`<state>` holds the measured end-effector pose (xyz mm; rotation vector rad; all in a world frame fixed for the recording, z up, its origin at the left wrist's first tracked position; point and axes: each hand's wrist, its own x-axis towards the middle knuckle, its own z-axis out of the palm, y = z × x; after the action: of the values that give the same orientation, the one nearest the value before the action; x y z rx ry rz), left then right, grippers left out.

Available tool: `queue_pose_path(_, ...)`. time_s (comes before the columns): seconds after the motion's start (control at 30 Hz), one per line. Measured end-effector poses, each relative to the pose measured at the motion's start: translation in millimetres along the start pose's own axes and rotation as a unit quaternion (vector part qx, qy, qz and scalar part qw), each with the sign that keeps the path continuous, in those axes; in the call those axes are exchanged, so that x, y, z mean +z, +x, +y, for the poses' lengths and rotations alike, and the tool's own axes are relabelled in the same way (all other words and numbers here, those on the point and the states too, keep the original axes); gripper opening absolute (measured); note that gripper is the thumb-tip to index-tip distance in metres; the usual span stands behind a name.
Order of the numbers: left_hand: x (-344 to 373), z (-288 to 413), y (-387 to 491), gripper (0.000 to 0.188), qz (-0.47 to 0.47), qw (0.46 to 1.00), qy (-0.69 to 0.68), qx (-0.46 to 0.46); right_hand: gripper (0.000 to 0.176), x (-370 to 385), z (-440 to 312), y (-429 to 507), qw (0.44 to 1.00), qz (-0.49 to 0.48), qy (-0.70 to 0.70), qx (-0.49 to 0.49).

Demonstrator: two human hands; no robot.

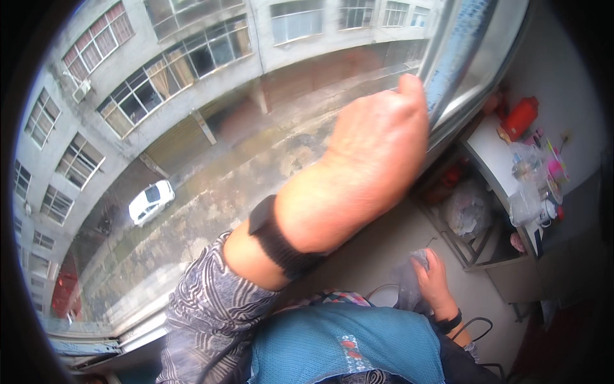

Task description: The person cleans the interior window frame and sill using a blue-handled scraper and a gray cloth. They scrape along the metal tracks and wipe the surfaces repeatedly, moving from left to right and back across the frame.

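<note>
My left hand (383,120) is raised high against the window, its fingers curled beside the window frame (453,57), which has blue marks on it. Whether those fingers grip the frame or hold something is hidden by the back of the hand. A black band circles the left forearm below a patterned sleeve. Lower down, my right hand (431,276) is closed on a thin grey cloth (411,283) that hangs beside my body. A dark band is on the right wrist. Part of a round, pale container (385,295) shows behind the cloth.
At the right stands a white-topped table (489,144) with a red container (520,117), plastic bags (524,201) and a mug (547,213). A filled plastic bag (467,211) lies on its lower shelf. Beyond the window, far below, are a street and a white car (152,201).
</note>
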<state>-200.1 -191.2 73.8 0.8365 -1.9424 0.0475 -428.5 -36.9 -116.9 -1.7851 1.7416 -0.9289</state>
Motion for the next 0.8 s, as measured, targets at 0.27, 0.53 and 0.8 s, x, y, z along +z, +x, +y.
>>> queue_pose_path(0.27, 23, 2, 2, 0.011, -0.043, 0.999, -0.001, -0.034, 0.015, -5, 1, -4, 0.999, -0.026, 0.015, 0.033)
queue_pose_path(0.53, 29, 1, 11, 0.013, -0.087, 0.995, -0.038, -0.030, 0.015, -4, 3, 5, 1.000, -0.019, 0.016, 0.011)
queue_pose_path(0.8, 28, 0, 9, 0.012, -0.089, 0.995, -0.007, -0.033, 0.015, -4, 7, 2, 1.000, -0.014, 0.025, 0.011)
